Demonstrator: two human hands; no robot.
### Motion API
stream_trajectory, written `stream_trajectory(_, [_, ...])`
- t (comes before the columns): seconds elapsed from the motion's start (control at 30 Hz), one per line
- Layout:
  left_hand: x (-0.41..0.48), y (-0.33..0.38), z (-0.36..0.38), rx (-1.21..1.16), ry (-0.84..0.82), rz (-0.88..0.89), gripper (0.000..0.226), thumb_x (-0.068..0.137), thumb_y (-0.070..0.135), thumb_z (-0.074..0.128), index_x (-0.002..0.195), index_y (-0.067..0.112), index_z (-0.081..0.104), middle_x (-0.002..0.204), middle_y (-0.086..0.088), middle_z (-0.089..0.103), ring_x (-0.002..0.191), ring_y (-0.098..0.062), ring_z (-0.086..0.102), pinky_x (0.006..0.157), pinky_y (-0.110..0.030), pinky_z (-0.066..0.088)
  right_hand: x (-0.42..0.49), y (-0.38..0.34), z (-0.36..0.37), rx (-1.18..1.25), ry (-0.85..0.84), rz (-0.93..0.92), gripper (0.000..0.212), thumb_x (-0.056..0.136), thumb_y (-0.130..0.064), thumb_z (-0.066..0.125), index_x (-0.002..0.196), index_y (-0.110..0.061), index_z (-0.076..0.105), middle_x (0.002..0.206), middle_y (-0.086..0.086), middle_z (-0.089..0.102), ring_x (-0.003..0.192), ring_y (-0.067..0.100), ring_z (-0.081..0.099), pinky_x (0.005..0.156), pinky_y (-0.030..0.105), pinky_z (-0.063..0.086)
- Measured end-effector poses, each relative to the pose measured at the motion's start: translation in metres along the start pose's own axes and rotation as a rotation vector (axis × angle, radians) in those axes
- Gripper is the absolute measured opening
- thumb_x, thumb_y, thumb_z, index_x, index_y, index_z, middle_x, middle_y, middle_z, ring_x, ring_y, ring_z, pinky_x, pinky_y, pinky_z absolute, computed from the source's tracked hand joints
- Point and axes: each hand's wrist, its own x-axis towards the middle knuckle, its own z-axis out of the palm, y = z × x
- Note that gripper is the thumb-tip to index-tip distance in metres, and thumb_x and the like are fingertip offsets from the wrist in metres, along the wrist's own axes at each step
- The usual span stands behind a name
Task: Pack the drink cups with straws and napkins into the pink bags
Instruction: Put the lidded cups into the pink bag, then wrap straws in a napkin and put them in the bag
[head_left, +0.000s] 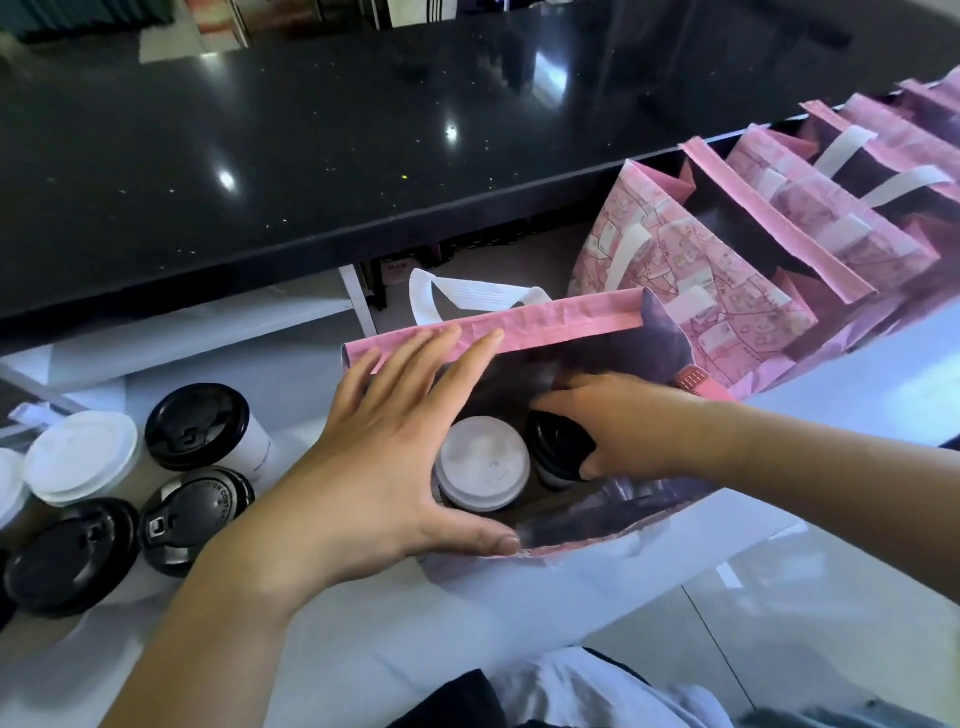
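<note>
An open pink bag (550, 325) stands on the white counter in the middle of the head view. Inside it sit a white-lidded cup (482, 462) and, to its right, a black-lidded cup (553, 449). My right hand (623, 421) reaches into the bag and grips the black-lidded cup from above. My left hand (384, 457) spreads the bag's mouth, fingers on the far rim and thumb on the near edge. No straws or napkins are visible.
Several lidded cups, some black-lidded (197, 426) and some white-lidded (80, 457), stand at the left. A row of upright pink bags (727, 270) with white handles stands at the right. A black glossy countertop (311, 156) runs behind.
</note>
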Motion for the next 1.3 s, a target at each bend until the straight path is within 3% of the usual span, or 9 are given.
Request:
stream_trajectory(0.13, [-0.001,0.001,0.001,-0.044,0.071,0.003,0.114,0.062,0.085,0.057,0.151,0.056,-0.009,0.163,0.025,-0.003,0.147,0.008,-0.014,0.125,-0.037,-0.001,-0.024,-0.012,-0.026,0.178,0.007,-0.078,0.08,0.087,-0.039,0.071,0.154,-0.038,0.028,0.153,-0.015,0.038,0.136,0.006,0.04,0.102,0.013,0.028])
stream_trajectory(0.23, [-0.004,0.004,0.003,-0.122,0.183,-0.016,0.085,0.078,0.068,0.059,0.152,0.05,0.022,0.16,0.024,0.019,0.148,0.005,0.005,0.124,-0.033,0.007,-0.053,-0.024,-0.053,0.288,0.086,-0.135,0.054,0.087,-0.054,0.059,0.139,-0.05,0.045,0.128,-0.033,0.054,0.11,-0.009,0.051,0.093,0.011,0.041])
stream_trajectory(0.33, [-0.016,0.007,0.004,-0.198,0.372,-0.082,0.06,0.089,0.055,0.057,0.145,0.042,0.044,0.154,0.021,0.036,0.148,0.001,0.018,0.123,-0.033,0.013,-0.067,-0.037,-0.067,0.393,0.292,-0.234,0.037,0.084,-0.055,0.055,0.121,-0.049,0.058,0.102,-0.029,0.066,0.092,-0.003,0.06,0.076,0.022,0.05])
stream_trajectory(0.5, [-0.059,0.007,0.027,-0.373,0.722,-0.415,0.058,0.093,0.047,0.059,0.147,0.039,0.042,0.157,0.019,0.032,0.149,-0.003,0.023,0.12,-0.045,0.027,-0.041,-0.066,-0.061,0.296,0.567,-0.405,0.049,0.09,-0.052,0.059,0.13,-0.025,0.063,0.134,-0.008,0.061,0.132,0.014,0.047,0.109,0.03,0.038])
stream_trajectory(0.6, [-0.096,0.007,0.053,-0.44,0.852,-0.603,0.059,0.091,0.044,0.061,0.146,0.038,0.041,0.15,0.033,0.032,0.142,0.011,0.026,0.117,-0.027,0.031,-0.03,-0.091,-0.052,0.29,0.49,-0.491,0.057,0.086,-0.056,0.055,0.136,-0.028,0.057,0.15,-0.002,0.048,0.148,0.024,0.03,0.117,0.047,0.032])
stream_trajectory(0.67, [-0.122,0.008,0.075,-0.359,0.841,-0.754,0.064,0.088,0.053,0.06,0.146,0.037,0.039,0.148,0.032,0.034,0.14,0.008,0.029,0.115,-0.023,0.03,-0.028,-0.109,-0.043,0.319,0.431,-0.582,0.057,0.086,-0.057,0.054,0.138,-0.032,0.054,0.154,-0.002,0.044,0.151,0.026,0.025,0.117,0.051,0.031])
stream_trajectory(0.8, [-0.178,0.022,0.116,-0.353,0.729,-1.133,0.087,0.076,0.078,0.047,0.152,0.041,0.027,0.164,0.01,0.019,0.152,-0.01,0.009,0.122,-0.048,0.021,-0.024,-0.148,-0.023,0.313,0.332,-0.802,0.057,0.087,-0.059,0.048,0.137,-0.033,0.053,0.154,-0.002,0.043,0.151,0.028,0.024,0.118,0.043,0.024])
stream_trajectory(0.93, [-0.22,0.037,0.134,-0.393,0.672,-1.324,0.08,0.087,0.063,0.06,0.153,0.047,0.018,0.166,0.016,0.003,0.152,-0.006,-0.004,0.124,-0.048,0.014,-0.012,-0.184,0.0,0.339,0.247,-0.915,0.057,0.085,-0.06,0.049,0.134,-0.031,0.056,0.152,-0.002,0.046,0.149,0.028,0.027,0.118,0.044,0.027])
stream_trajectory(1.3, [-0.332,-0.067,0.17,-0.456,0.634,-1.394,0.086,0.087,0.059,0.065,0.155,0.044,0.015,0.167,0.007,0.003,0.153,-0.015,0.0,0.123,-0.045,0.014,0.045,-0.281,0.091,0.257,0.076,-0.77,0.066,0.093,-0.054,0.058,0.152,-0.036,0.035,0.163,-0.005,0.026,0.153,0.02,0.016,0.121,0.036,0.016])
